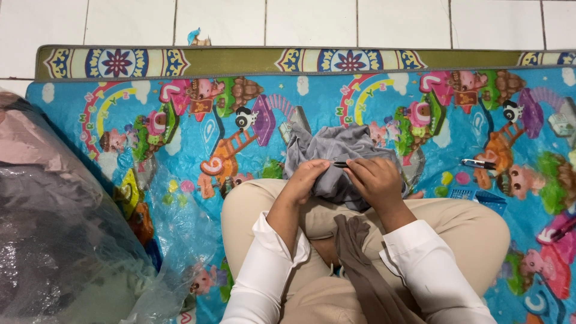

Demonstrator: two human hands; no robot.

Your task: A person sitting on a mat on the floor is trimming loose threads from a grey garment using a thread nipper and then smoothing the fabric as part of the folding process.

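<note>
Colourful play mat [180,138] underneath; both hands, left [306,180] and right [377,180], pinch grey cloth [336,150], fingers closed.

— What covers the floor?

— White tiles [312,21], and on them a green-bordered rug [240,61] under a blue cartoon play mat [180,126].

— What lies on the mat?

— A clear plastic bag of clothes [54,240] at its left edge. A small dark tool [478,163] and a blue comb-like piece [474,195] lie near each other toward the right edge. The person sits cross-legged at the near edge, grey cloth [336,150] spilling from the lap onto the mat.
</note>
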